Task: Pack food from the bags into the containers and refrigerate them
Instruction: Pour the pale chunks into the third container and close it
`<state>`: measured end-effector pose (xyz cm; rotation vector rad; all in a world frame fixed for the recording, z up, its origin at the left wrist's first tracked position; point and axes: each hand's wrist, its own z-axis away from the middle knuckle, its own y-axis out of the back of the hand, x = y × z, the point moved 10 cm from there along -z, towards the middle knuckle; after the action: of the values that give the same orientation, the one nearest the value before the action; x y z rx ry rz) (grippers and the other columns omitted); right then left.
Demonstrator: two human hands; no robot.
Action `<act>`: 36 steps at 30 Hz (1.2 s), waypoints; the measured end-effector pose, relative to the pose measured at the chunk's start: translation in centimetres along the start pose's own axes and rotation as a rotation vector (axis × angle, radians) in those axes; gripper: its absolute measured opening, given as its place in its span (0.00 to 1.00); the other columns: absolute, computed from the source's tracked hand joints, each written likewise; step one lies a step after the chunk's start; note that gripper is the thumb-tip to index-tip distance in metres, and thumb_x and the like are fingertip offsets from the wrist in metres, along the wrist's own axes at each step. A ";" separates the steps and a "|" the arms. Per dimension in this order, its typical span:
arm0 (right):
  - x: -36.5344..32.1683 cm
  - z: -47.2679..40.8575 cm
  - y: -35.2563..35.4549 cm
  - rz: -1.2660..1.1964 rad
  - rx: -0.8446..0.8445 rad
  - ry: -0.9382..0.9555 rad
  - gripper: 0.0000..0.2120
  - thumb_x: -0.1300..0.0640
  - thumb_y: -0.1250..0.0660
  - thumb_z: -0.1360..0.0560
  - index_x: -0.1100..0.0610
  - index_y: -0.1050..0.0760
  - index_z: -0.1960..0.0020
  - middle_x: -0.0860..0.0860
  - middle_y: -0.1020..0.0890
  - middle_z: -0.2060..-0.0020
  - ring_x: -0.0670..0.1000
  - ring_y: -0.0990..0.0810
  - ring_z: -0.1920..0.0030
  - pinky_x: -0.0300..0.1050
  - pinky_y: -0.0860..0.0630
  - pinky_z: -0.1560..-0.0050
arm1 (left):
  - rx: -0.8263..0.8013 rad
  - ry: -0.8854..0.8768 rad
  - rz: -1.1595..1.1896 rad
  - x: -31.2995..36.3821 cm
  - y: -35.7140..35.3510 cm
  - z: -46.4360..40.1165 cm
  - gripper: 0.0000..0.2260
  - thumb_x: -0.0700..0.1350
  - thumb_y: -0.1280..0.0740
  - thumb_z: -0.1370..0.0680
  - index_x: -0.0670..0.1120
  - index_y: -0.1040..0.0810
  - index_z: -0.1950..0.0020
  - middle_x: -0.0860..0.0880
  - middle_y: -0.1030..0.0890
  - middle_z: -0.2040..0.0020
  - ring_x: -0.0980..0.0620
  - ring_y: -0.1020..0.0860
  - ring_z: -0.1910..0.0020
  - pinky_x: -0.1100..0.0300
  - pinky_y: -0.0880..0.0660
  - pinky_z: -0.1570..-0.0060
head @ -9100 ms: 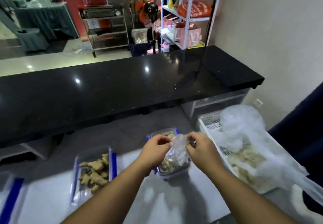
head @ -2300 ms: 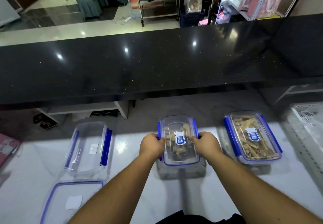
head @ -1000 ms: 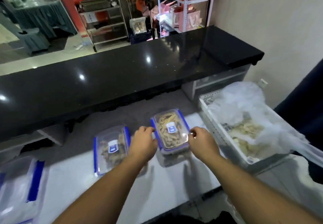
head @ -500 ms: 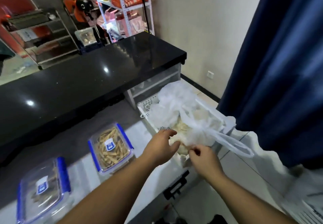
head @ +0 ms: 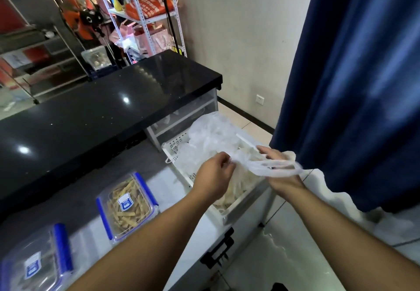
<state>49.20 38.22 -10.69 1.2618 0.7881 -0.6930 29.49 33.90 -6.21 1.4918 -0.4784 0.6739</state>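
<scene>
A: Head view. What are the hands on?

B: Left hand (head: 214,173) has its fingers curled, pinching the thin translucent plastic bag (head: 268,165) at its mouth. Right hand (head: 276,165) has its fingers fairly straight, pushed through the bag's stretched loop handle, which wraps over the back of the hand.

A: Bag location?

B: Over the white perforated plastic basket (head: 176,147), at the right end of the white desk (head: 197,234). More crumpled clear film is heaped at the basket's far end. Pale, flat food pieces (head: 234,194) lie in the basket under the hands, partly hidden; can't tell what kind.

A: Containers?

B: Two, rectangular clear plastic with rounded corners, blue clip latches, lids on. The near-centre container (head: 127,205) holds tan stick-shaped strips and has a blue-white label on its lid. The second container (head: 34,265) is at the bottom left corner, blurred, contents unclear. They stand apart from each other and from the basket.

A: Surroundings?

B: Glossy black stone counter (head: 102,108) behind the desk. Dark blue curtain (head: 354,74) on the right, in heavy folds. White metal shelf rack (head: 145,18) at the back.
</scene>
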 end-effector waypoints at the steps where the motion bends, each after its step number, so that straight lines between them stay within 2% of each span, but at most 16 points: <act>1: -1.5 -0.4 -0.6 0.038 -0.075 0.065 0.29 0.63 0.30 0.22 0.44 0.29 0.25 0.46 0.25 0.30 0.48 0.27 0.31 0.41 0.32 0.30 | 0.002 -0.006 0.020 0.2 0.5 -0.2 0.06 0.51 0.33 0.17 0.51 0.25 0.51 0.53 0.19 0.56 0.50 0.23 0.56 0.56 0.29 0.58; 2: -2.9 -0.6 -1.3 0.092 -0.162 0.116 0.27 0.57 0.29 0.22 0.40 0.29 0.25 0.44 0.24 0.31 0.48 0.26 0.31 0.45 0.31 0.29 | 0.003 -0.012 0.050 0.4 0.9 -0.4 0.05 0.51 0.32 0.17 0.51 0.23 0.49 0.53 0.18 0.53 0.50 0.21 0.53 0.56 0.27 0.54; 4: -4.9 -1.0 -1.6 0.174 -0.185 0.140 0.22 0.48 0.31 0.22 0.36 0.27 0.30 0.40 0.19 0.41 0.49 0.22 0.38 0.51 0.25 0.34 | 0.007 -0.034 0.109 1.1 2.1 -0.8 0.02 0.49 0.31 0.17 0.52 0.22 0.49 0.54 0.17 0.53 0.51 0.20 0.52 0.57 0.25 0.51; 5: -6.1 -1.1 -1.4 0.200 -0.153 0.172 0.17 0.48 0.33 0.21 0.38 0.24 0.33 0.42 0.18 0.45 0.49 0.21 0.43 0.52 0.23 0.37 | 0.020 -0.046 0.126 1.6 2.9 -0.9 0.02 0.48 0.31 0.18 0.53 0.22 0.49 0.56 0.18 0.55 0.53 0.20 0.53 0.58 0.26 0.52; 7: -7.9 -1.2 -0.3 0.208 -0.066 0.215 0.10 0.51 0.34 0.19 0.46 0.18 0.40 0.47 0.16 0.46 0.50 0.20 0.48 0.51 0.22 0.42 | 0.078 -0.050 0.156 2.3 4.8 -1.1 0.03 0.48 0.30 0.18 0.53 0.22 0.50 0.57 0.20 0.58 0.58 0.22 0.58 0.60 0.28 0.57; 9: -10.0 -1.1 1.2 0.133 0.011 0.261 0.11 0.52 0.34 0.18 0.52 0.17 0.40 0.50 0.17 0.46 0.51 0.20 0.48 0.51 0.21 0.43 | 0.165 -0.036 0.218 2.6 7.2 -0.9 0.04 0.48 0.31 0.18 0.51 0.21 0.51 0.57 0.19 0.59 0.59 0.22 0.59 0.58 0.27 0.58; 12: -13.9 -0.6 2.9 0.123 0.108 0.385 0.11 0.51 0.36 0.17 0.53 0.17 0.43 0.50 0.18 0.52 0.52 0.20 0.51 0.55 0.21 0.48 | 0.292 0.002 0.289 2.4 11.2 -0.3 0.04 0.48 0.31 0.17 0.52 0.20 0.51 0.55 0.17 0.58 0.57 0.21 0.59 0.59 0.25 0.57; 17: -19.9 0.7 3.6 0.050 0.181 0.501 0.15 0.58 0.41 0.17 0.48 0.22 0.35 0.42 0.20 0.50 0.45 0.23 0.52 0.40 0.29 0.54 | 0.477 0.082 0.369 -0.9 18.1 1.9 0.03 0.45 0.32 0.18 0.52 0.20 0.50 0.54 0.16 0.57 0.55 0.19 0.58 0.60 0.24 0.57; 19: -22.2 1.4 2.8 -0.011 0.185 0.549 0.12 0.60 0.41 0.18 0.49 0.21 0.42 0.42 0.19 0.56 0.43 0.25 0.58 0.40 0.30 0.57 | 0.522 0.127 0.419 -2.9 20.5 3.4 0.05 0.44 0.34 0.17 0.51 0.19 0.47 0.54 0.15 0.54 0.54 0.18 0.54 0.59 0.21 0.55; 22: -25.6 2.6 -0.8 -0.021 0.072 0.590 0.08 0.57 0.40 0.17 0.54 0.26 0.54 0.50 0.23 0.67 0.48 0.26 0.65 0.45 0.31 0.63 | 0.528 0.165 0.484 -5.1 23.3 6.3 0.09 0.43 0.37 0.17 0.51 0.17 0.46 0.53 0.14 0.52 0.52 0.17 0.54 0.54 0.18 0.55; 24: -27.7 4.3 -4.7 0.017 -0.041 0.647 0.14 0.51 0.37 0.17 0.57 0.31 0.58 0.53 0.26 0.70 0.48 0.29 0.68 0.44 0.34 0.66 | 0.502 0.204 0.536 -6.4 24.6 8.3 0.12 0.43 0.40 0.18 0.49 0.16 0.50 0.49 0.16 0.55 0.50 0.19 0.57 0.53 0.22 0.59; 26: -29.6 6.5 -8.5 0.071 -0.097 0.720 0.21 0.43 0.34 0.19 0.58 0.33 0.61 0.50 0.30 0.72 0.47 0.32 0.71 0.40 0.38 0.70 | 0.467 0.209 0.562 -7.8 25.8 10.6 0.14 0.47 0.40 0.20 0.49 0.15 0.55 0.47 0.16 0.56 0.49 0.21 0.56 0.53 0.25 0.57; 28: -30.9 8.1 -12.1 0.079 -0.117 0.739 0.25 0.39 0.33 0.21 0.58 0.33 0.63 0.49 0.30 0.73 0.47 0.33 0.71 0.44 0.37 0.69 | 0.466 0.203 0.496 -9.7 27.6 13.3 0.11 0.52 0.36 0.22 0.48 0.16 0.55 0.47 0.17 0.56 0.51 0.22 0.56 0.54 0.26 0.58; 30: -31.9 9.5 -15.4 0.006 -0.155 0.699 0.23 0.41 0.35 0.20 0.57 0.32 0.63 0.49 0.28 0.72 0.48 0.31 0.69 0.49 0.33 0.67 | 0.542 0.222 0.339 -12.4 30.2 16.6 0.14 0.54 0.29 0.22 0.43 0.21 0.53 0.48 0.21 0.60 0.52 0.25 0.61 0.55 0.27 0.61; 32: -33.0 11.1 -18.9 -0.088 -0.231 0.653 0.19 0.44 0.40 0.18 0.56 0.29 0.61 0.51 0.24 0.68 0.49 0.27 0.66 0.51 0.29 0.62 | 0.675 0.269 0.258 -15.7 33.2 20.5 0.16 0.52 0.28 0.21 0.40 0.25 0.57 0.49 0.25 0.64 0.52 0.28 0.65 0.54 0.30 0.63; 36: -35.7 15.8 -25.1 -0.208 -0.314 0.636 0.14 0.53 0.43 0.16 0.58 0.24 0.53 0.56 0.20 0.56 0.55 0.22 0.55 0.55 0.25 0.51 | 0.886 0.411 0.268 -22.5 38.1 29.7 0.14 0.48 0.31 0.22 0.45 0.30 0.64 0.54 0.31 0.71 0.53 0.33 0.70 0.55 0.34 0.66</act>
<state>10.70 19.19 6.89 1.1214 1.5048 -0.2998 -9.15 0.21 8.20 2.0439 -0.0361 1.4975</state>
